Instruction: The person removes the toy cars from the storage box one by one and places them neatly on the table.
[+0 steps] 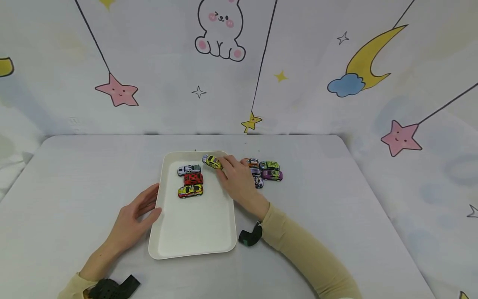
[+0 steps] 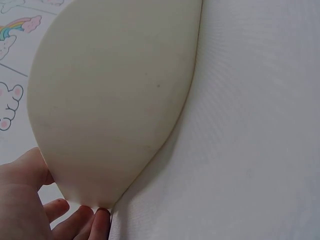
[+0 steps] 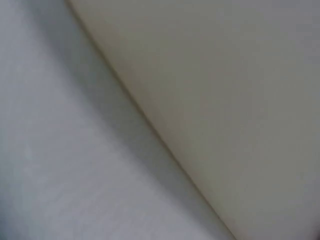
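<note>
A white tray [image 1: 196, 234] lies on the table, with a silver toy car [image 1: 189, 170], a red toy car [image 1: 193, 179] and a yellow-and-red toy car [image 1: 190, 191] in a column inside it. Near the tray's far edge, my right hand [image 1: 239, 182] pinches a yellow toy car [image 1: 212, 161] that sits tilted off the column's line. My left hand [image 1: 128, 222] rests against the tray's left side, fingertips and thumb touching its edge. The left wrist view shows those fingers [image 2: 75, 222] at the tray wall. No hand appears in the right wrist view, only tray and cloth.
Right of the tray several more toy cars stand clustered, among them a green car [image 1: 269, 165] and a purple car [image 1: 272, 175]; my right hand partly covers the group. A white cloth covers the table [image 1: 317, 199]. Behind it rises a patterned backdrop [image 1: 160, 62].
</note>
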### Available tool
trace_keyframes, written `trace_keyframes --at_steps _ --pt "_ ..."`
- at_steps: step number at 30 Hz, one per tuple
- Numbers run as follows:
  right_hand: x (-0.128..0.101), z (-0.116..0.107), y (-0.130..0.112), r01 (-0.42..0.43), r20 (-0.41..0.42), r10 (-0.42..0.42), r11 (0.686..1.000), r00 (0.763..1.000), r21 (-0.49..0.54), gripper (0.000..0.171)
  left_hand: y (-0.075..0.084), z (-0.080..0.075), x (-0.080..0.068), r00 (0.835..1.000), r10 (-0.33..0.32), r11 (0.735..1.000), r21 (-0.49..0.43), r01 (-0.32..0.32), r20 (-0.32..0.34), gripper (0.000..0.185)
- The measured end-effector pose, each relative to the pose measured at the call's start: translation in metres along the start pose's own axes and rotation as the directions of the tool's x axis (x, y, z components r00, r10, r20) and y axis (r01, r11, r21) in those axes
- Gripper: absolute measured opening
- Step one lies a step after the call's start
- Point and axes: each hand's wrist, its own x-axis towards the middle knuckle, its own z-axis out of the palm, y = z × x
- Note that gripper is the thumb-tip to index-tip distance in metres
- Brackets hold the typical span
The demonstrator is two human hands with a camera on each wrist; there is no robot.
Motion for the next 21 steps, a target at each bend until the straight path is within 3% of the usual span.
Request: trace_keyframes --at_steps 14,21 --pt "-0.011 -0.003 0.004 0.010 -0.083 0.005 0.984 0.996 0.177 0.029 0.000 0.001 -0.001 1.000 0.001 1.000 0.019 -0.001 0.000 0.062" --pt "-0.026 -0.004 0.007 0.042 -0.178 0.002 0.969 0.984 0.244 0.032 0.001 0.001 0.000 1.000 0.006 0.999 0.033 -0.006 0.008 0.063"
